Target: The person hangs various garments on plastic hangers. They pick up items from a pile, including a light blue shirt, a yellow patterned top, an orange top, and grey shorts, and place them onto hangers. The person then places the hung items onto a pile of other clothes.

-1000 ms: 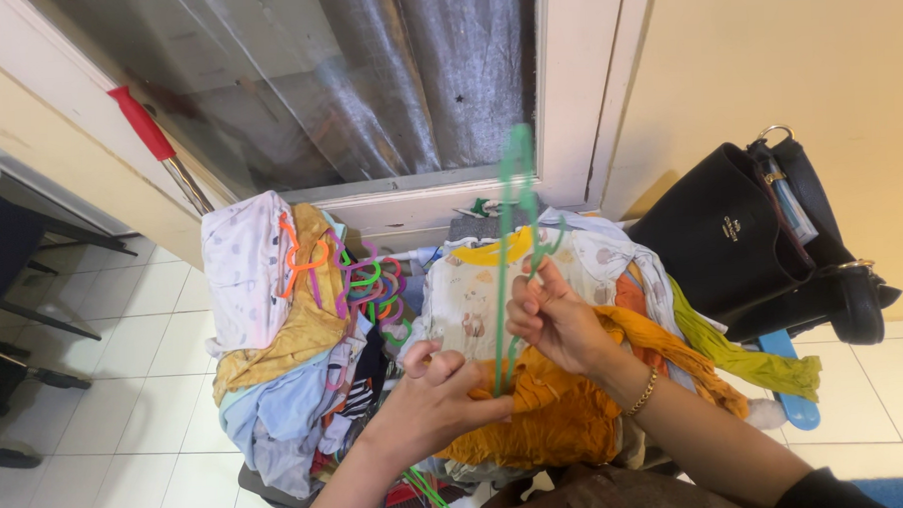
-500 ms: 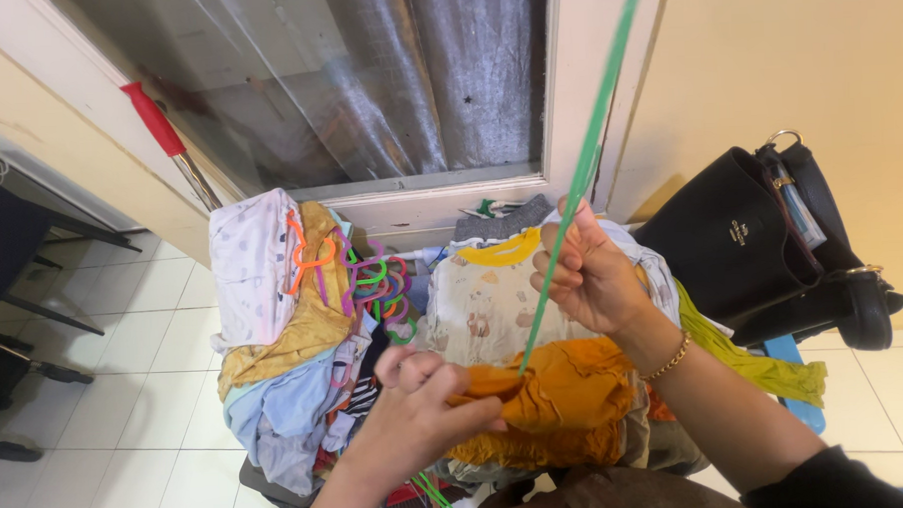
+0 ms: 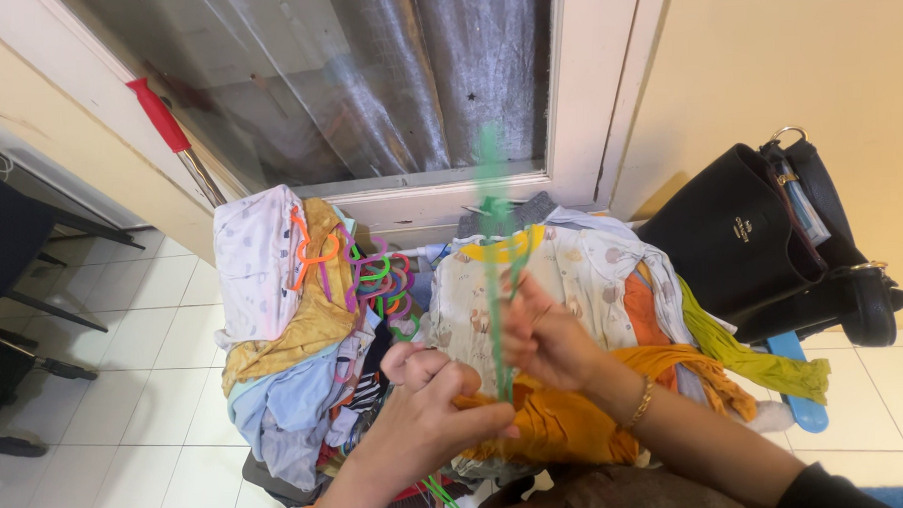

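Green plastic, blurred in the shot, marks a hanger (image 3: pixel 493 243) standing upright over a heap of laundry. The right hand (image 3: pixel 545 339) grips its lower part, fingers (image 3: pixel 521 304) curled round the stem. At about 8 o'clock from that hand, the left hand (image 3: pixel 432 405) is clenched on orange cloth (image 3: pixel 557 421), pinching it just beside the hanger's bottom end. The two hands are nearly touching. A gold bracelet (image 3: pixel 639 403) circles the right wrist.

At 12 o'clock from the hands lies a cream garment (image 3: pixel 582 279) with small prints, with a yellow collar (image 3: pixel 506 250) at its top. At 10 o'clock, a bunch of hangers (image 3: pixel 378 285) in orange, purple and green sticks out between that garment and a pile (image 3: pixel 274 330) of white, mustard and pale blue clothes. At 3 o'clock a lime cloth (image 3: pixel 755 359) trails toward a black handbag (image 3: pixel 746 244), which leans against the beige wall. A window (image 3: pixel 365 77) fills the top of the view, and a red-handled pole (image 3: pixel 172 134) leans at 10 o'clock. White tiles (image 3: pixel 126 396) cover the floor at the left.
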